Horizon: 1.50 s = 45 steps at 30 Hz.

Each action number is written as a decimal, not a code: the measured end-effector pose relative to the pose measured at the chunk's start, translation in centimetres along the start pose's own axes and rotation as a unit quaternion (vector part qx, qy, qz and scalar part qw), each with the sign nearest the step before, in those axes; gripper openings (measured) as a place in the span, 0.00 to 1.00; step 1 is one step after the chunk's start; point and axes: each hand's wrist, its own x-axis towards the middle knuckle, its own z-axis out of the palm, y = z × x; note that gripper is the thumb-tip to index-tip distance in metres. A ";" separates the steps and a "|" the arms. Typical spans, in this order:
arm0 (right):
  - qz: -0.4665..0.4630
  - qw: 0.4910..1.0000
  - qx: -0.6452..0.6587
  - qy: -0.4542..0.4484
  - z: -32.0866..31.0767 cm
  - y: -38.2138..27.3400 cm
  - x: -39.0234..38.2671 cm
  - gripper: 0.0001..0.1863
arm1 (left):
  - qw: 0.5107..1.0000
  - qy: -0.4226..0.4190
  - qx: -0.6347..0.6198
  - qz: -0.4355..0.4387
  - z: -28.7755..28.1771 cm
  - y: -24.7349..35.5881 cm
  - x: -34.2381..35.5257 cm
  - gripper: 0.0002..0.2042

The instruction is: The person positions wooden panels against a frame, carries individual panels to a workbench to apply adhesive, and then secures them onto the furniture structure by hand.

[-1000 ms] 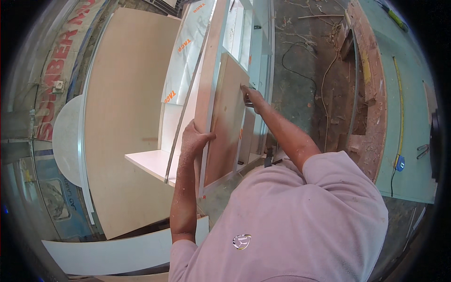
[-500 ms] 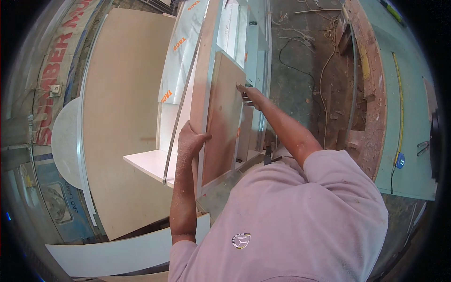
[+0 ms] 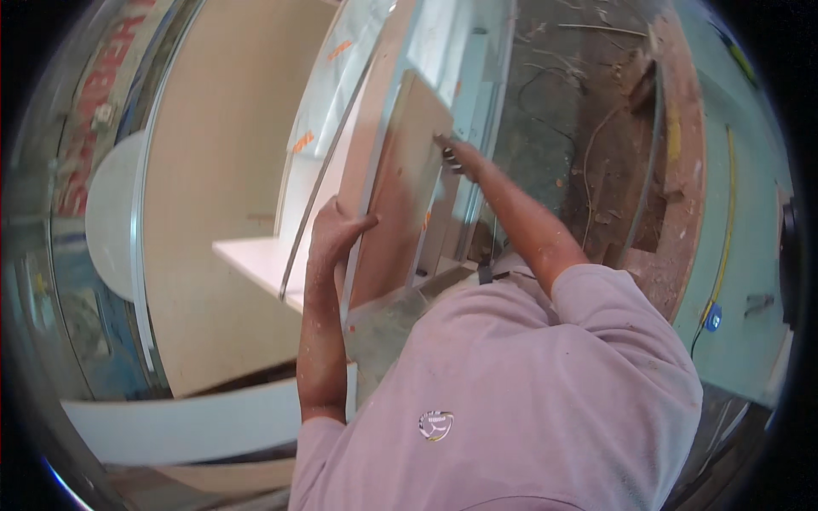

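A light wooden panel (image 3: 400,192) stands upright within the front of a tall white cabinet (image 3: 368,140), whose near side has a wood-coloured edge. My left hand (image 3: 334,232) is closed round that side edge, its thumb lying over toward the panel face and its other fingers hidden behind. At the panel's right edge, high up, my right hand (image 3: 458,157) grips with the thumb on the face and fingers curled behind. Below my left hand a pink-white board (image 3: 256,264) juts out to the left of the cabinet.
A large plywood sheet (image 3: 221,196) leans on the left beside a round grey-white disc (image 3: 111,217). Lower left lies a long white board (image 3: 204,430). On the right, a green-topped workbench (image 3: 724,281) carries a yellow tape measure (image 3: 713,318) and pliers (image 3: 758,302). Cords and scraps litter the floor (image 3: 545,111).
My view has shifted and tilted slightly, so the cabinet and benches sit differently in the picture. Both hands keep the same holds, and the panel stays within the cabinet.
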 end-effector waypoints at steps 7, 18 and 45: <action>-0.012 0.997 0.062 -0.047 -1.1 -0.7 0.4 0.35 | 0.999 -0.037 0.033 0.010 -1.3 -2.9 -1.4 0.32; -0.012 0.993 0.103 -0.054 -0.2 -2.6 -1.8 0.51 | 1.000 -0.004 -0.008 -0.005 -1.2 -5.8 -4.2 0.32; 0.003 0.998 0.046 -0.049 -1.2 -2.3 0.0 0.38 | 0.999 0.036 0.035 -0.003 -1.1 -3.9 -4.8 0.27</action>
